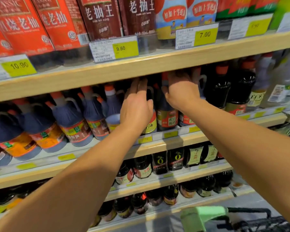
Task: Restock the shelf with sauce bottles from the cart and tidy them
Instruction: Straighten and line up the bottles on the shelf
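Observation:
Dark sauce bottles with red caps fill the middle shelf [157, 144]. My left hand [137, 104] reaches in and wraps the shoulder of a yellow-labelled sauce bottle [150, 127], fingers stretched up along it and thumb on its right side. Right beside it stands a red-labelled sauce bottle [167, 118]. My right hand [181, 91] curls over this bottle's shoulder just behind its red cap. Both bottles stand upright on the shelf, touching their neighbours. The cart [206, 216] shows at the bottom right, with a green handle and a black basket; its contents are hidden.
Blue-shouldered handled jugs [70, 118] crowd the shelf to the left, and larger dark bottles [223, 87] stand to the right. The shelf board above [107, 71] hangs close over my fingers and carries price tags. Lower shelves hold small dark bottles [159, 161].

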Action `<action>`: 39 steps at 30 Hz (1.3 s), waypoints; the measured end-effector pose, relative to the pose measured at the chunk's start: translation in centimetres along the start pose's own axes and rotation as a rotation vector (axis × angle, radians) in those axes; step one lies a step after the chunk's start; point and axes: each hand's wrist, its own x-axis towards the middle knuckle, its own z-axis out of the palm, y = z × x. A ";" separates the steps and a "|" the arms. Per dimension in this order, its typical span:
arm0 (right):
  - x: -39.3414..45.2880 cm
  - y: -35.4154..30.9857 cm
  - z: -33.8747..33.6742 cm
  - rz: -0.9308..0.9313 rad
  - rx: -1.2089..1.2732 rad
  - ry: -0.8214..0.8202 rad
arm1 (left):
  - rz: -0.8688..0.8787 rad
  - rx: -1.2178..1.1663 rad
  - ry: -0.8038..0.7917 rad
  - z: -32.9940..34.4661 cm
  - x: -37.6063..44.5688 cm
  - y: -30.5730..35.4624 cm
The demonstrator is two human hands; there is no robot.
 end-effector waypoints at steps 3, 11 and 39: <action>0.2 0.0 0.2 -0.011 0.081 0.030 | -0.091 -0.132 0.004 0.4 -0.1 0.1; 2.4 0.7 0.9 0.065 0.056 0.081 | -0.195 -0.095 0.069 1.8 0.8 -0.6; -4.7 -2.0 1.4 -0.151 0.136 0.236 | -0.026 -0.140 0.207 0.3 -4.8 -7.1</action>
